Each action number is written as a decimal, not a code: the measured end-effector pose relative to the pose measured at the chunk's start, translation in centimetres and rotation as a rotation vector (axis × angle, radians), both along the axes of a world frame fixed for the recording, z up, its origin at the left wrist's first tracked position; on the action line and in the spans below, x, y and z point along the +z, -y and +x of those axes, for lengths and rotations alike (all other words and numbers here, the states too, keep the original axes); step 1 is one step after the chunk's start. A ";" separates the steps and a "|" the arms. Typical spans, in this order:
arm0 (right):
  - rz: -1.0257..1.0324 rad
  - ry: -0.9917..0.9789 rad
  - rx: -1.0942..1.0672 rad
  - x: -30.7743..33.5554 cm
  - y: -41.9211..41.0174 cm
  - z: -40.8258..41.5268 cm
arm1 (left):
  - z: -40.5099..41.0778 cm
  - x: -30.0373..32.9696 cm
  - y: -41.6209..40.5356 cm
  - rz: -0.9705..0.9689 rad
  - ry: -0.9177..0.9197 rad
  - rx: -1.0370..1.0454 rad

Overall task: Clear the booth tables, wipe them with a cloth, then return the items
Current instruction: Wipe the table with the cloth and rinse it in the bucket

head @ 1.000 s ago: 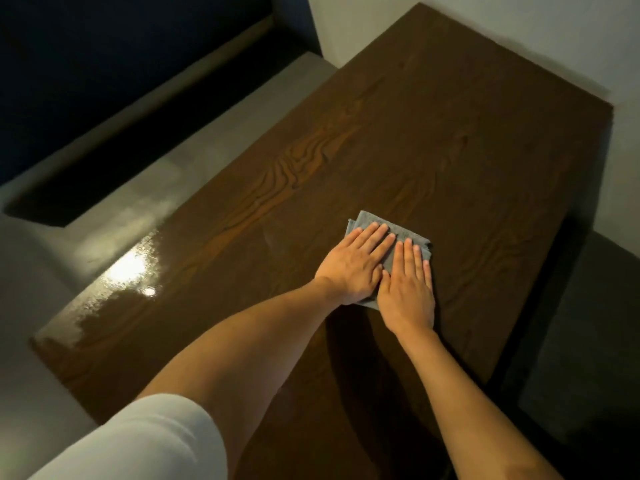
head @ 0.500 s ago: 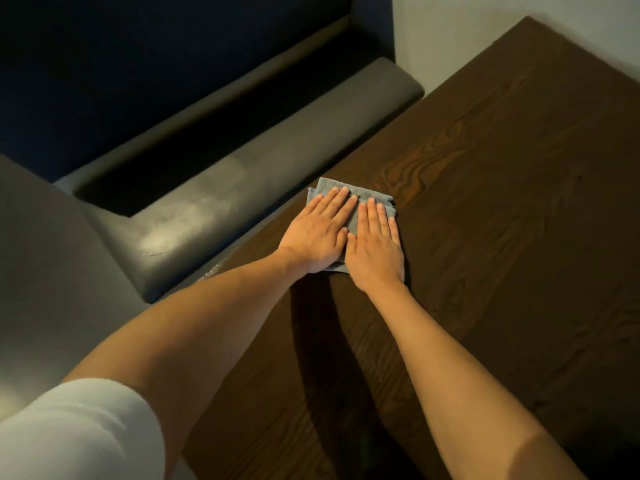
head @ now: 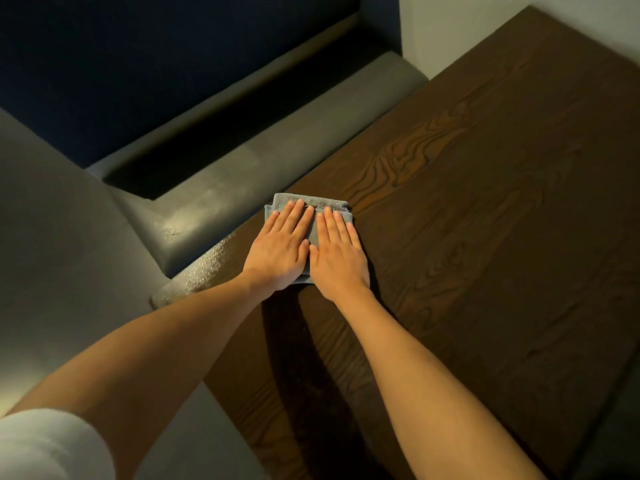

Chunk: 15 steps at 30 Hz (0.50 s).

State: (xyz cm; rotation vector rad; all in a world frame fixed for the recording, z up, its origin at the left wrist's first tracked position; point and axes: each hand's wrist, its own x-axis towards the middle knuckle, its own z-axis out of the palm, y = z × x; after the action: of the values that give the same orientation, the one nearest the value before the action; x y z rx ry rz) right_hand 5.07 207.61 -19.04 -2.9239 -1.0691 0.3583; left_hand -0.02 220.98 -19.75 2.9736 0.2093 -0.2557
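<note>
**Ana:** Head view first: where does the cloth (head: pixel 313 206) lie relative to the hands?

**Ben:** Directly under them. The left hand (head: pixel 280 249) and right hand (head: pixel 337 256) lie flat, side by side, thumbs nearly touching, fingers straight and close together, pressing the folded grey cloth onto the tabletop (head: pixel 485 237). Neither hand pinches or curls round it. Only the cloth's far strip and a sliver below the left palm show.

**Ana:** And where on the table?

**Ben:** At the tabletop's left edge, beside the grey booth seat (head: pixel 277 133), nearer the near-left corner than the far one. The cloth's left corner sits right at that edge.

**Ana:** Its long axis?

**Ben:** The visible far strip runs across, roughly left to right, while the fingers point away towards the far edge. The left hand is closer to the left edge; the right hand is closer to the broad unwiped-looking surface stretching to the right.

**Ana:** So the next stroke?

**Ben:** Probably away from the left edge, rightward or farther along, since little room remains to the left.

**Ana:** Any brand, label, writing?

**Ben:** None readable on cloth, table or seat.
</note>
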 end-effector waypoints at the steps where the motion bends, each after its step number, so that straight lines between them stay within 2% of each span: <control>1: -0.005 -0.003 -0.002 0.0 0.5 -0.6 | -0.5 0.1 0.7 0.002 -0.009 0.001; 7: -0.029 -0.014 -0.065 0.4 6.7 -4.6 | -3.6 0.9 6.6 -0.015 -0.027 -0.054; 15: -0.088 -0.016 -0.245 1.0 17.7 -8.3 | -4.5 1.4 16.8 -0.030 -0.059 -0.264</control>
State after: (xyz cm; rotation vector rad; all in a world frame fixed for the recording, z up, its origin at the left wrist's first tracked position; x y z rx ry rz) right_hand -3.21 189.88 -18.05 -3.0751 -0.6981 0.4314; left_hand -4.48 204.16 -18.40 2.9615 -0.1808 -0.3728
